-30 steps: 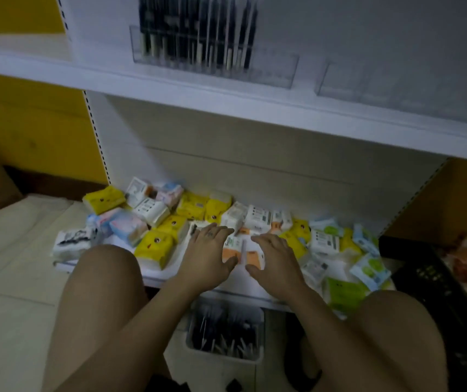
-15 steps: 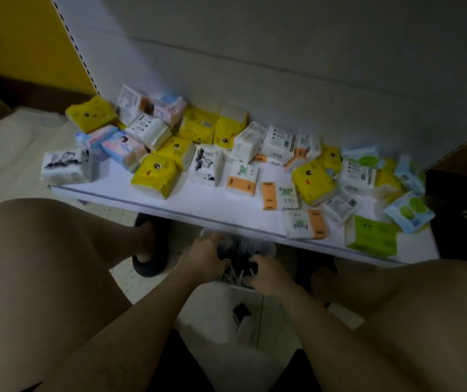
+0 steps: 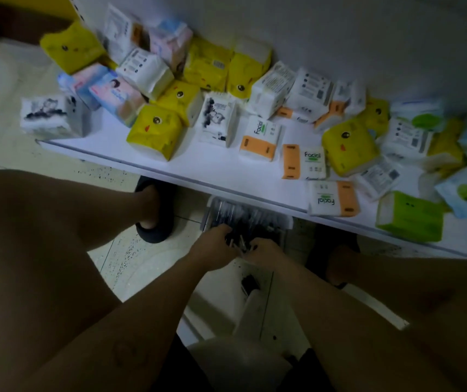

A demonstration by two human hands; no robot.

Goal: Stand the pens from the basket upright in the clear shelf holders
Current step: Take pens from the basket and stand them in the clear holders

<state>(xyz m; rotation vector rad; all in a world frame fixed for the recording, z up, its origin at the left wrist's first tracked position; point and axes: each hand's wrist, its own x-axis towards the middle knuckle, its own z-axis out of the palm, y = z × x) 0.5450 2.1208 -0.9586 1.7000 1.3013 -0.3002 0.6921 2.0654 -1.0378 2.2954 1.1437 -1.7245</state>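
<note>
Hands [image 3: 214, 250] lowered into basket [image 3: 284, 220], gripping pens [image 3: 238, 244] between.

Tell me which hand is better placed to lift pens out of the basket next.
Left, narrowly. The left hand reaches further into the basket, fingers curled over the pens; the right hand only meets their near ends. Blur hides the exact grips, so it is a lean.

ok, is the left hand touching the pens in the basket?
Touching. Head view: the left hand curls its fingers round a bunch of pens over the basket, no gap.
</note>
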